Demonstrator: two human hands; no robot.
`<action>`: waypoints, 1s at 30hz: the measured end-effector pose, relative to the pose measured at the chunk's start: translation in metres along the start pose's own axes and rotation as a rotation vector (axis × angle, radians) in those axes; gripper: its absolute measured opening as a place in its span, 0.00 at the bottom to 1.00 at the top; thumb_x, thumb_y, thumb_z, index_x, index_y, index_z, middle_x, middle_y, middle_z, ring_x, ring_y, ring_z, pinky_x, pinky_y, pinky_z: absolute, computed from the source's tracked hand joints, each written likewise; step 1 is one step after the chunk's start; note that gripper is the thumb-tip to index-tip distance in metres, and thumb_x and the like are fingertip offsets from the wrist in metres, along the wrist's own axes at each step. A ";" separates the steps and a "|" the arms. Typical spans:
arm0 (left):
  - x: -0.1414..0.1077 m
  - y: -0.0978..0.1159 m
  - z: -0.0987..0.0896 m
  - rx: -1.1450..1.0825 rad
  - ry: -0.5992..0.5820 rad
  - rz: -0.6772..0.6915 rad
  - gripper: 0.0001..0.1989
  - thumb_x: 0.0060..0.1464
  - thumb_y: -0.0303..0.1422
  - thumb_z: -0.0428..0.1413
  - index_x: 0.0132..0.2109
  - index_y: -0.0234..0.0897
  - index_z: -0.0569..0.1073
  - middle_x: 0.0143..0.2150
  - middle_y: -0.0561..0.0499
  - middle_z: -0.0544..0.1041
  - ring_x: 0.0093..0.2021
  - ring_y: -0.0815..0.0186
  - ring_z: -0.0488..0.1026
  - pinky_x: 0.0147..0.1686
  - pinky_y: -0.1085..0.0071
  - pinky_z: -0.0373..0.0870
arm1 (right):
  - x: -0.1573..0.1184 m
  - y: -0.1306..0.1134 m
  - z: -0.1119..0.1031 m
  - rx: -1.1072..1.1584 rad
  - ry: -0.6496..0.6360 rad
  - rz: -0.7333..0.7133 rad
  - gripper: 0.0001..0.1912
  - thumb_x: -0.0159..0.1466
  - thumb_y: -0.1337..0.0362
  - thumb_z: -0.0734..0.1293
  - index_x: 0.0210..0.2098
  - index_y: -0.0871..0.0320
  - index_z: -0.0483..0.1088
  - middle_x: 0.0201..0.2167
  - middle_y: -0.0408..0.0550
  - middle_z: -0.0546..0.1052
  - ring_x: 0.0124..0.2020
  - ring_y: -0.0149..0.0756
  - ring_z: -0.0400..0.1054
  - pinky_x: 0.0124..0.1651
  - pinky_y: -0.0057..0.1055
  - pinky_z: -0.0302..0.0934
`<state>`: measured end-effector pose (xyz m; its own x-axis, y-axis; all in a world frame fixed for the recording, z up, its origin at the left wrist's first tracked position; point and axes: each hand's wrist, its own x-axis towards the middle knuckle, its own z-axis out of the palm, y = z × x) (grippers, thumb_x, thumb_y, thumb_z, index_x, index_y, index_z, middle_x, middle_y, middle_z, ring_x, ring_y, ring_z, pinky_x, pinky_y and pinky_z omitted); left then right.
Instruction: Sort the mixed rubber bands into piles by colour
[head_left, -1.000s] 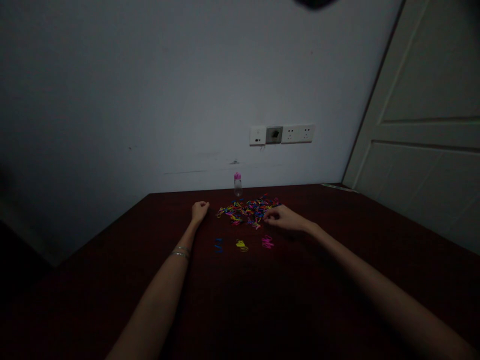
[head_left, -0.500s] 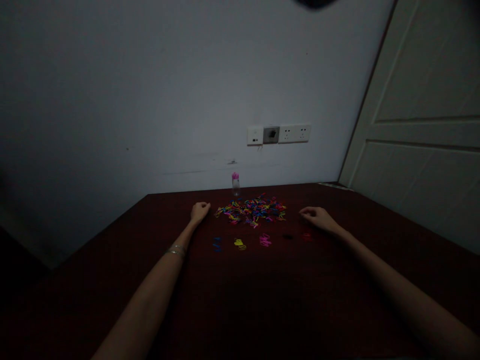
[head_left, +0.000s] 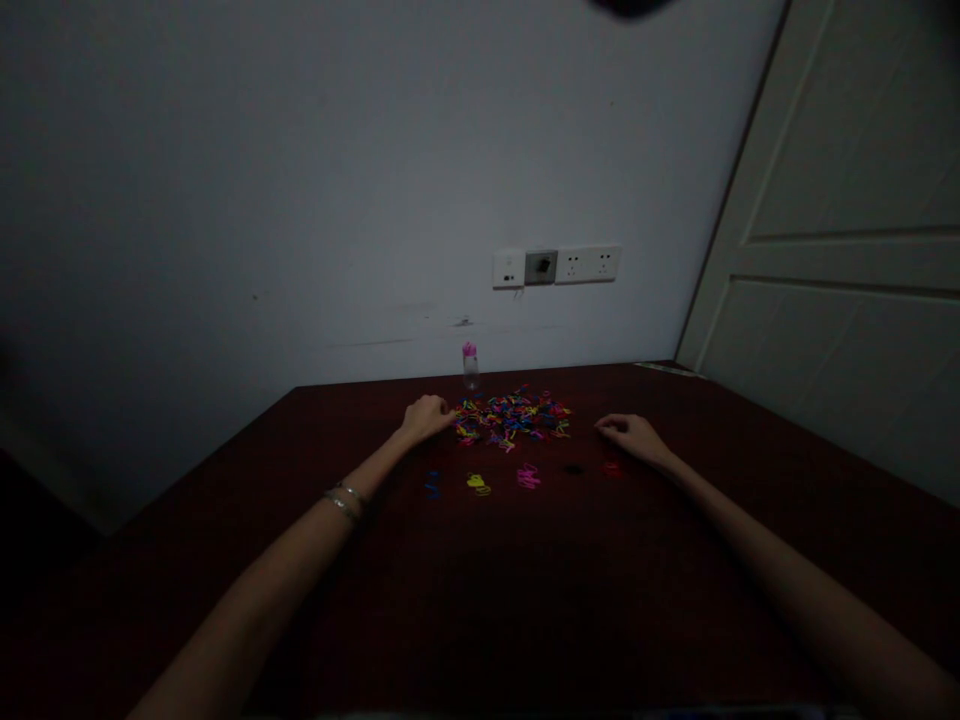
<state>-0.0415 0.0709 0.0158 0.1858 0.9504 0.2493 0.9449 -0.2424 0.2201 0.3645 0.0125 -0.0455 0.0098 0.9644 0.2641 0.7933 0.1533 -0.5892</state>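
Observation:
A heap of small multicoloured loops that look like paper clips (head_left: 514, 415) lies towards the back of the dark red table. At its left edge, my left hand (head_left: 427, 416) has its fingers closed together against the outermost pieces; anything between them is too small to make out. My right hand (head_left: 632, 437) rests on the tabletop to the right of the heap, thumb and fingers loosely apart. In front of the heap runs a row of small groups: blue clips (head_left: 433, 485), yellow clips (head_left: 478, 484), pink clips (head_left: 528, 476), a black group (head_left: 574, 469) and red clips (head_left: 612, 469).
Behind the heap stands a clear bottle (head_left: 471, 373) with a pink top. The table (head_left: 480, 600) meets a pale wall (head_left: 337, 200) carrying sockets (head_left: 589, 264). A white panelled door (head_left: 840, 330) is at the right. The light is dim.
My left hand has moved right, from beside the heap to its left edge, now covering some pieces there. My right hand stays almost in place.

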 end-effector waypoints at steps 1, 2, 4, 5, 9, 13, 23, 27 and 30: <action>-0.003 0.009 -0.001 -0.016 -0.028 0.057 0.15 0.46 0.43 0.52 0.30 0.37 0.76 0.31 0.45 0.76 0.34 0.60 0.72 0.33 0.71 0.63 | -0.001 -0.002 0.000 -0.002 0.003 0.004 0.17 0.54 0.57 0.61 0.35 0.59 0.75 0.30 0.48 0.77 0.29 0.37 0.68 0.32 0.31 0.58; -0.007 0.018 -0.003 -0.032 -0.068 0.115 0.14 0.46 0.42 0.52 0.30 0.37 0.76 0.30 0.46 0.76 0.33 0.61 0.71 0.31 0.72 0.62 | -0.003 -0.003 -0.001 -0.004 0.004 0.003 0.17 0.54 0.57 0.60 0.35 0.59 0.75 0.30 0.48 0.77 0.30 0.37 0.68 0.33 0.31 0.59; -0.016 0.035 -0.004 -0.076 -0.173 0.241 0.13 0.45 0.41 0.53 0.29 0.37 0.76 0.28 0.49 0.75 0.30 0.65 0.70 0.28 0.74 0.60 | -0.005 -0.006 -0.002 -0.007 0.005 -0.008 0.17 0.54 0.57 0.60 0.35 0.59 0.75 0.31 0.49 0.77 0.31 0.38 0.68 0.34 0.31 0.59; -0.020 0.043 -0.003 -0.100 -0.222 0.307 0.12 0.45 0.41 0.54 0.29 0.37 0.76 0.27 0.51 0.74 0.29 0.66 0.70 0.27 0.75 0.59 | -0.006 -0.007 -0.002 -0.006 0.005 -0.017 0.17 0.54 0.58 0.60 0.35 0.59 0.75 0.32 0.49 0.77 0.32 0.39 0.68 0.35 0.32 0.59; -0.033 0.064 0.004 -0.146 -0.324 0.481 0.11 0.46 0.39 0.54 0.32 0.36 0.76 0.27 0.52 0.74 0.27 0.70 0.68 0.26 0.77 0.58 | -0.008 -0.009 -0.004 0.007 0.002 -0.038 0.16 0.55 0.59 0.60 0.36 0.59 0.74 0.34 0.50 0.77 0.34 0.40 0.69 0.38 0.33 0.60; -0.034 0.072 0.019 -0.111 -0.327 0.498 0.12 0.48 0.38 0.53 0.36 0.37 0.76 0.31 0.51 0.76 0.30 0.68 0.70 0.27 0.77 0.59 | -0.009 -0.007 -0.003 0.001 0.000 -0.052 0.16 0.55 0.59 0.60 0.36 0.60 0.74 0.36 0.51 0.77 0.37 0.41 0.69 0.41 0.34 0.60; -0.032 0.084 0.026 0.018 -0.266 0.438 0.10 0.51 0.37 0.50 0.35 0.38 0.73 0.34 0.47 0.75 0.34 0.65 0.71 0.30 0.75 0.62 | -0.009 -0.006 -0.002 0.015 -0.006 -0.057 0.16 0.55 0.60 0.60 0.36 0.60 0.73 0.35 0.50 0.77 0.36 0.40 0.69 0.40 0.33 0.60; -0.029 0.084 0.023 -0.005 -0.280 0.443 0.08 0.50 0.33 0.51 0.35 0.38 0.73 0.33 0.48 0.75 0.32 0.66 0.70 0.30 0.75 0.62 | -0.009 -0.008 -0.002 0.019 -0.009 -0.050 0.16 0.54 0.60 0.60 0.36 0.59 0.74 0.32 0.49 0.77 0.33 0.39 0.68 0.38 0.32 0.60; -0.024 0.082 0.019 -0.040 -0.267 0.452 0.08 0.49 0.32 0.51 0.34 0.37 0.74 0.31 0.49 0.75 0.31 0.67 0.70 0.29 0.76 0.61 | -0.008 -0.008 -0.001 0.013 -0.007 -0.042 0.16 0.54 0.60 0.60 0.36 0.60 0.74 0.31 0.48 0.76 0.32 0.38 0.68 0.37 0.32 0.60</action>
<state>0.0370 0.0318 0.0101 0.6396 0.7646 0.0796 0.7444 -0.6419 0.1839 0.3592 0.0029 -0.0421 -0.0280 0.9585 0.2837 0.7851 0.1968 -0.5873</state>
